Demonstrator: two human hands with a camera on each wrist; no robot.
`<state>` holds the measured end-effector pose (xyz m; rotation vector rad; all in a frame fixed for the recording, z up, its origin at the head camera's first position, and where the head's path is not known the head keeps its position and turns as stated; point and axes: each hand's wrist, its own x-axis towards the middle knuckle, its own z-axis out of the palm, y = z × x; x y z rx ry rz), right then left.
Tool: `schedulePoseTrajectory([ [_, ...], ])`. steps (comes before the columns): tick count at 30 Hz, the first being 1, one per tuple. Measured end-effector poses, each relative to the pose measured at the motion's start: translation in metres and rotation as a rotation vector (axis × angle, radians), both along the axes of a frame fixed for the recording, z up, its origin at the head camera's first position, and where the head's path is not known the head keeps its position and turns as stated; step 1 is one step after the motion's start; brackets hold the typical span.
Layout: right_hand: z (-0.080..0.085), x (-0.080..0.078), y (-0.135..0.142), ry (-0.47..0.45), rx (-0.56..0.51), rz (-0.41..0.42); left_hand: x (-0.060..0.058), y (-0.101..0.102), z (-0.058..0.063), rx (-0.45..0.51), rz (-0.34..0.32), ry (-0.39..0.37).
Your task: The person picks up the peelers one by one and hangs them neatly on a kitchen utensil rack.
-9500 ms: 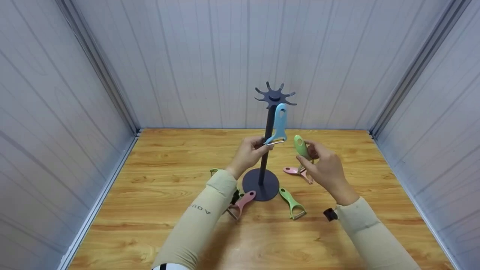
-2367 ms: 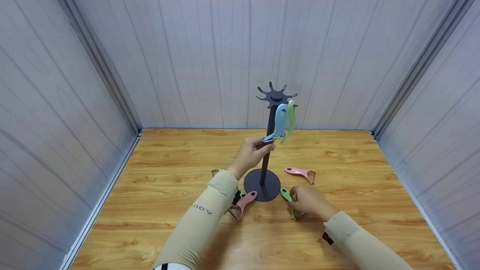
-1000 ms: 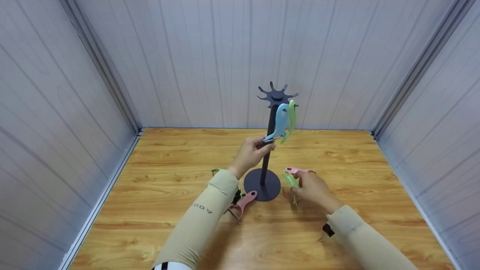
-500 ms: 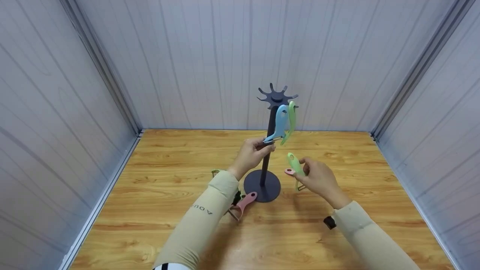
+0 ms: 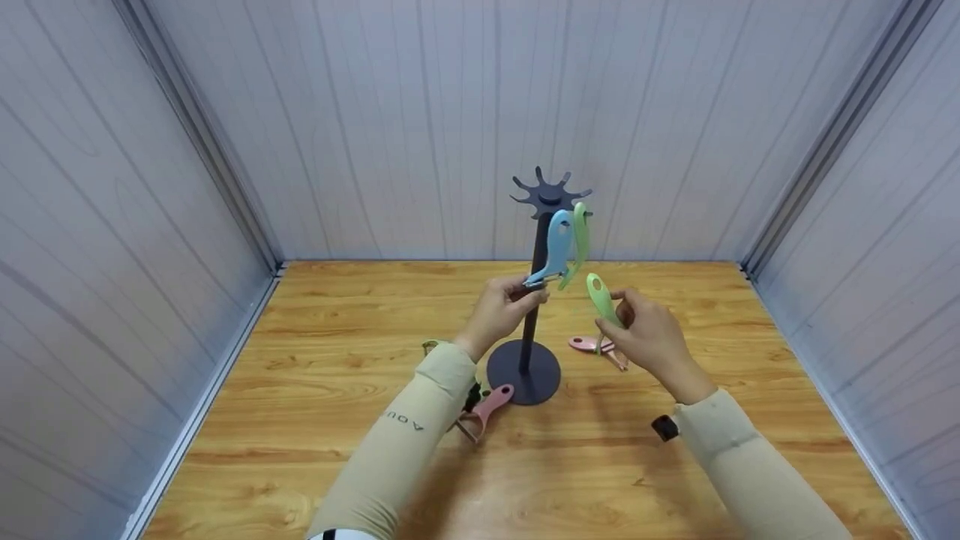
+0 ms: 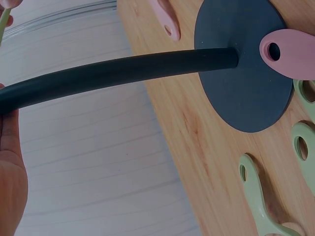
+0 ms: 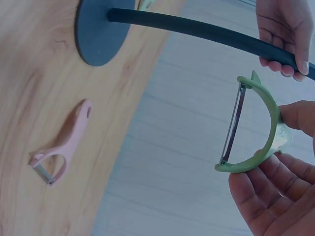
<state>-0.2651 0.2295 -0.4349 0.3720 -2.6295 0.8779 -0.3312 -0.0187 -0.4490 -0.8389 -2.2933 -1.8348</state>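
Observation:
My left hand (image 5: 504, 311) grips the dark post of a stand (image 5: 531, 330), just under its star-shaped top with several prongs. From the prongs hang a blue peeler (image 5: 559, 244) and a green peeler (image 5: 580, 244), side by side. Right of the post, my right hand (image 5: 651, 330) pinches another green peeler (image 5: 600, 298) by the handle, its holed end up. In the right wrist view that peeler's blade (image 7: 233, 123) faces away from the palm. Below my right hand a pink peeler (image 5: 583, 343) lies on the table.
A second pink peeler (image 5: 493, 401) lies at the left of the stand's round base (image 5: 544, 375). Several green peelers, one of them a green peeler (image 6: 253, 191), lie left of the base, partly hidden by my left forearm in the head view. Panel walls enclose the wooden table (image 5: 337, 315).
The first green peeler went onto a prong beside the blue one. My right hand then picked another green peeler off the table and raised it toward the stand's top. My left hand stayed put.

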Motion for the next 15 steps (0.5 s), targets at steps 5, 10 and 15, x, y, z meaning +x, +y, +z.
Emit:
schedulePoseTrajectory([
  [5,0.010,-0.001,0.000,0.059,0.004,-0.019,0.000,-0.001,0.000,-0.004,0.004,-0.007],
  [10,0.016,-0.003,0.000,0.098,-0.010,-0.007,0.003,-0.002,0.002,-0.004,-0.005,-0.023],
  [15,0.020,-0.005,0.001,0.147,-0.040,0.011,-0.001,-0.001,-0.002,0.001,-0.007,-0.012],
])
